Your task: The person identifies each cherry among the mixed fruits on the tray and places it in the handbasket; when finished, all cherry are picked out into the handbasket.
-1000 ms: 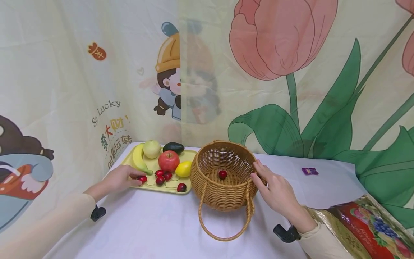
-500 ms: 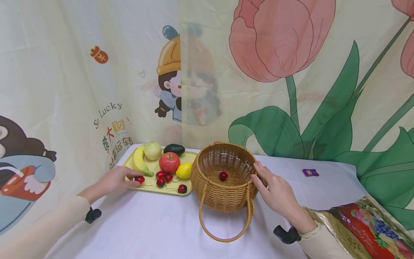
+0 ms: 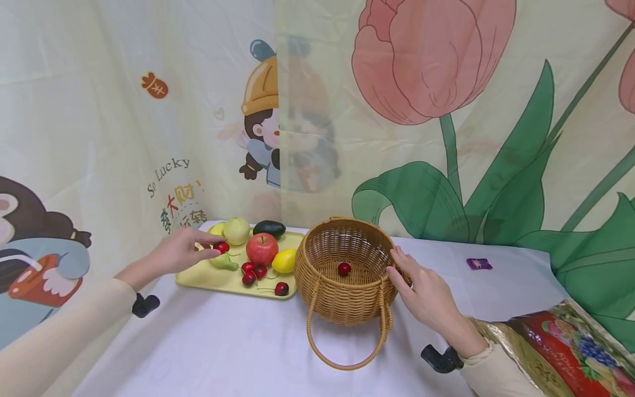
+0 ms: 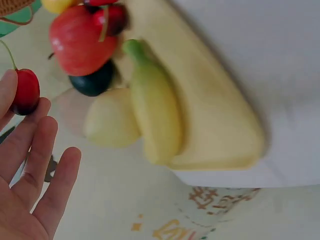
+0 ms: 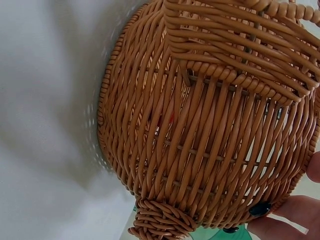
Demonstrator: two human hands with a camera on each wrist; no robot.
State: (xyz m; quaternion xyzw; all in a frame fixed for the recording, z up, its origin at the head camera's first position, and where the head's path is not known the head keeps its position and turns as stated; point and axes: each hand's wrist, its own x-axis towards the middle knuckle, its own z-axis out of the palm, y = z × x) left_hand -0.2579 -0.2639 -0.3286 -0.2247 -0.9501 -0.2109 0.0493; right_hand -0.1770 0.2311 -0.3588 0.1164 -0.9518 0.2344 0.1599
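Note:
Between the thumb and a finger of my left hand is a red cherry, pinched above the yellow tray. The left wrist view shows this cherry close up, its stem pointing up and the other fingers spread. Beneath it on the tray lies a banana, partly hidden by the hand in the head view. My right hand rests on the right rim of a wicker basket, fingers mostly straight. One cherry lies inside the basket.
The tray also bears a pale green round fruit, a dark avocado-like fruit, a red apple, a lemon and several cherries. A purple wrapped candy and a candy bag are at the right.
My left hand has lifted the cherry from the tray's left front and moved it up and slightly right, over the banana. My right hand stays on the basket rim.

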